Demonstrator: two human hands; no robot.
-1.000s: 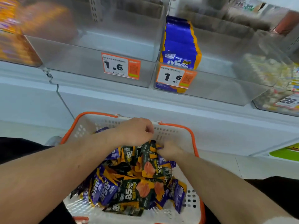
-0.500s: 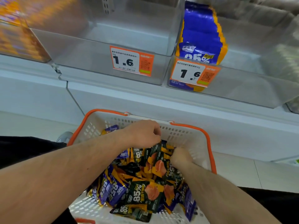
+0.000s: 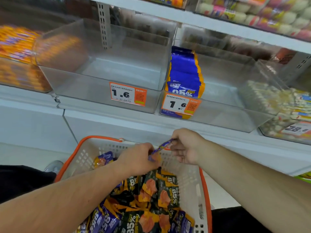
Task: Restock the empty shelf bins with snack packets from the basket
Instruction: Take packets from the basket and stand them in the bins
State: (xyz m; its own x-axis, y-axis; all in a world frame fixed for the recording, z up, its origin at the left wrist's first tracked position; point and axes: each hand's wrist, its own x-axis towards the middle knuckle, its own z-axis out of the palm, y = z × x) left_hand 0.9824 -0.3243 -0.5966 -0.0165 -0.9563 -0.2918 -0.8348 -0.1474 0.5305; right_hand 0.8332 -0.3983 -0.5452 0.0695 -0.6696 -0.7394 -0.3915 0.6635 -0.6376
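A white plastic basket (image 3: pixel 190 179) with an orange rim sits nearest the camera, heaped with dark green and purple snack packets (image 3: pixel 151 199) marked 85%. Just above its far rim, both hands hold a single purple packet (image 3: pixel 162 146) seen edge-on: the left hand (image 3: pixel 136 161) pinches its near, lower end, and the right hand (image 3: pixel 186 147) pinches the far, upper end between thumb and fingertips, its other fingers loosely curled. Whether more than one packet is in that pinch is hard to tell from this angle.

The step in hand appears to be lifting this packet out and up to the shelf. It would go best carried flat-faced and upright by one hand, then slid in beside the standing row of purple packets (image 3: pixel 185 73) so the labels face forward; that row fills only the left end of the right-hand clear bin (image 3: pixel 218 118), with open floor to its right. The left-hand clear bin (image 3: pixel 107 101), behind its 1.6 price tag (image 3: pixel 127 94), holds nothing and may be meant for the green packets.

The path from basket to bins runs up past the white shelf ledge (image 3: pixel 117 120), and the bins' raised front lips must be cleared before lowering. Stocked bins flank both sides, and the upper shelf (image 3: pixel 218 24) hangs over the far end, leaving modest headroom.
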